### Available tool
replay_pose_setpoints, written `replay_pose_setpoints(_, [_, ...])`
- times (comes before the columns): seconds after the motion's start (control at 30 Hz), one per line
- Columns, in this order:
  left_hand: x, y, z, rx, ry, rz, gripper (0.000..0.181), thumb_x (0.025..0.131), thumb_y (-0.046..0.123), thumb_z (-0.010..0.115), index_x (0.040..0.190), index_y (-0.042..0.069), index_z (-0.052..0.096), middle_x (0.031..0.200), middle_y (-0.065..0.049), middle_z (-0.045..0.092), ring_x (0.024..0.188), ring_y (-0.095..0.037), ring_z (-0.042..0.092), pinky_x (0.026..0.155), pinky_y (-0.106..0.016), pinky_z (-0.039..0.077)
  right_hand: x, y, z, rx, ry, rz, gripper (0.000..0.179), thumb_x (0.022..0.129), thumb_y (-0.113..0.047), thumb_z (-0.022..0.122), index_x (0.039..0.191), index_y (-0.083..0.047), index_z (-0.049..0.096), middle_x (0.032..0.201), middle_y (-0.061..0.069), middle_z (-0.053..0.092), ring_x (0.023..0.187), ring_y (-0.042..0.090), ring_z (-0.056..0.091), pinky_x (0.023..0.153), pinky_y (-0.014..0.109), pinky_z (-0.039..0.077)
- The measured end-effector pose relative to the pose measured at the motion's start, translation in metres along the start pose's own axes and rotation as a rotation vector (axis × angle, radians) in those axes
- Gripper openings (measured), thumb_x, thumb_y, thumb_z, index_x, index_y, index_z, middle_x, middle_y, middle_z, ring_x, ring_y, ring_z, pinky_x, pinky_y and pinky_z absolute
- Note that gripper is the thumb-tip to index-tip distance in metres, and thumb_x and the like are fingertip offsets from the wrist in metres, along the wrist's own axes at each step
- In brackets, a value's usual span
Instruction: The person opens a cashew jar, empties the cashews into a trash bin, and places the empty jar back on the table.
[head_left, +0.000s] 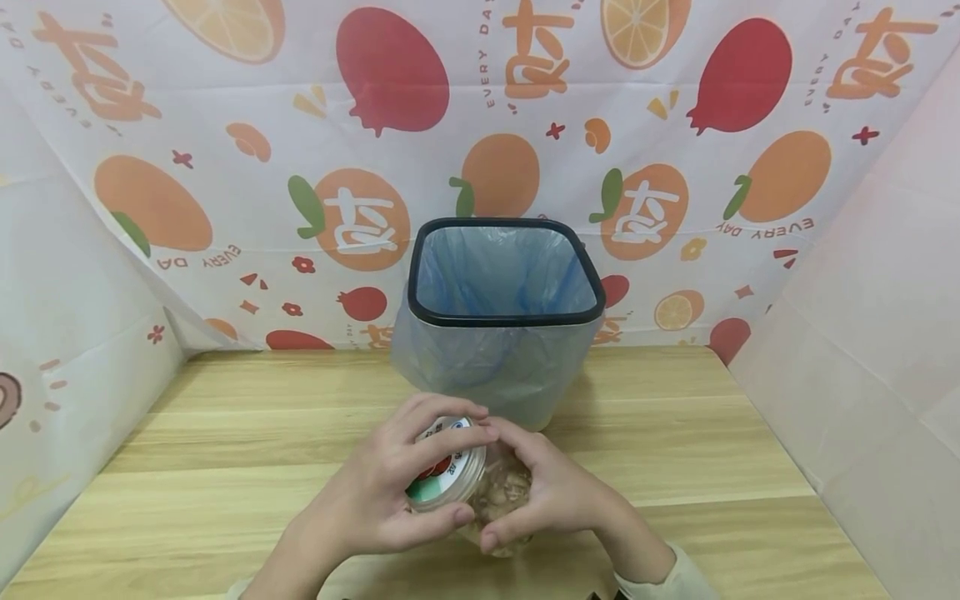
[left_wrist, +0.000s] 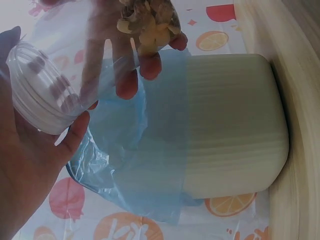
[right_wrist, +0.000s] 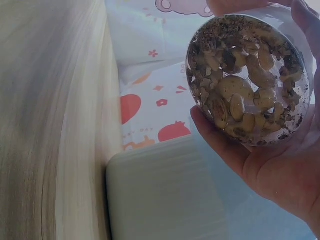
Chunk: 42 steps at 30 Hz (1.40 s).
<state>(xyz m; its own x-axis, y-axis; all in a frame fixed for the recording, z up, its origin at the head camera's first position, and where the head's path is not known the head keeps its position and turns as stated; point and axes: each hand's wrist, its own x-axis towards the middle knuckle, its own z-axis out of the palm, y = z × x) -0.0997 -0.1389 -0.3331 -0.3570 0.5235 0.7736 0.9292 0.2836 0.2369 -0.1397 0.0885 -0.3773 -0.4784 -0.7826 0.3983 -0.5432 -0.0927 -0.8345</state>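
**Closed jar of brown pieces, held in front of a lined bin**

Head view: I have the jar point(head_left: 498, 502) tilted between both hands above the desk point(head_left: 675, 433), in front of the bin point(head_left: 507, 320). The fingers of the left hand point(head_left: 386, 475) curl round the lid point(head_left: 448, 477); those of the right hand point(head_left: 566, 487) wrap the jar's body. The liner point(head_left: 480, 358) is already fitted, folded over the bin's rim.

Left wrist view: the lid appears seated on the jar's mouth, with the left thumb against its edge. Through the clear wall I see right fingers, spread slightly apart.

Right wrist view: the jar's base faces my camera, with brown pieces point(right_wrist: 235, 90) and dark crumbs across it. I judge the work to be at an early stage: the grip is made, while removing the lid and dealing with the contents remain undone.
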Motion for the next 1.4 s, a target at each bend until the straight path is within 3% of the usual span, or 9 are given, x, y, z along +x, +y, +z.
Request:
replay_pose_setpoints(0.2, [0.001, -0.001, 0.000, 0.011, 0.014, 0.010, 0.047, 0.094, 0.045, 0.065, 0.129, 0.015, 0.064, 0.127, -0.009, 0.061, 0.115, -0.023, 0.055, 0.093, -0.029, 0.048, 0.001, -0.002, 0.002, -0.005, 0.014, -0.005, 0.095, 0.075, -0.045, 0.085, 0.152, -0.019, 0.036, 0.139, 0.002, 0.057, 0.123, 0.022, 0.057, 0.107, 0.036, 0.046])
replay_pose_setpoints(0.43, [0.001, -0.004, 0.001, 0.049, 0.049, -0.026, 0.046, 0.095, 0.045, 0.065, 0.129, 0.014, 0.064, 0.125, -0.008, 0.061, 0.113, -0.023, 0.055, 0.092, -0.024, 0.047, 0.006, -0.021, 0.010, -0.182, 0.133, 0.014, 0.097, 0.070, -0.019, 0.092, 0.150, -0.019, 0.037, 0.133, -0.002, 0.059, 0.113, 0.015, 0.061, 0.095, 0.036, 0.054])
replay_pose_setpoints(0.6, [-0.001, -0.005, 0.003, 0.076, 0.059, -0.063, 0.047, 0.095, 0.046, 0.064, 0.130, 0.016, 0.064, 0.125, -0.007, 0.061, 0.112, -0.021, 0.055, 0.088, -0.027, 0.049, 0.007, -0.032, 0.013, -0.220, 0.182, 0.033, 0.099, 0.066, -0.010, 0.093, 0.148, -0.020, 0.039, 0.130, -0.002, 0.060, 0.111, 0.014, 0.062, 0.093, 0.038, 0.056])
replay_pose_setpoints(0.8, [0.000, -0.003, 0.001, 0.082, 0.038, -0.072, 0.051, 0.093, 0.049, 0.065, 0.132, 0.017, 0.063, 0.129, -0.005, 0.060, 0.116, -0.022, 0.054, 0.091, -0.032, 0.050, 0.004, -0.012, 0.012, -0.220, 0.159, 0.051, 0.101, 0.068, -0.020, 0.094, 0.150, -0.026, 0.036, 0.133, -0.006, 0.059, 0.114, 0.013, 0.062, 0.096, 0.035, 0.054])
replay_pose_setpoints(1.03, [0.005, 0.001, -0.002, 0.029, 0.015, 0.035, 0.047, 0.094, 0.046, 0.066, 0.131, 0.017, 0.063, 0.130, -0.008, 0.060, 0.118, -0.025, 0.055, 0.098, -0.033, 0.047, 0.001, -0.002, 0.006, -0.142, 0.085, 0.044, 0.100, 0.071, -0.035, 0.091, 0.153, -0.025, 0.035, 0.140, -0.005, 0.056, 0.122, 0.017, 0.059, 0.105, 0.034, 0.047])
replay_pose_setpoints(1.2, [0.006, 0.002, -0.002, 0.017, 0.018, 0.049, 0.044, 0.094, 0.042, 0.066, 0.130, 0.016, 0.064, 0.127, -0.009, 0.062, 0.116, -0.024, 0.056, 0.099, -0.029, 0.046, 0.001, -0.002, 0.004, -0.092, 0.049, 0.014, 0.097, 0.074, -0.049, 0.085, 0.152, -0.022, 0.035, 0.137, -0.003, 0.058, 0.119, 0.018, 0.059, 0.104, 0.035, 0.048])
replay_pose_setpoints(1.4, [0.003, -0.001, -0.002, 0.036, 0.029, 0.030, 0.043, 0.095, 0.041, 0.065, 0.128, 0.014, 0.065, 0.126, -0.009, 0.062, 0.115, -0.025, 0.056, 0.096, -0.029, 0.047, 0.002, -0.004, 0.007, -0.110, 0.076, 0.044, 0.097, 0.073, -0.041, 0.088, 0.153, -0.025, 0.035, 0.138, -0.005, 0.058, 0.120, 0.017, 0.059, 0.103, 0.035, 0.049])
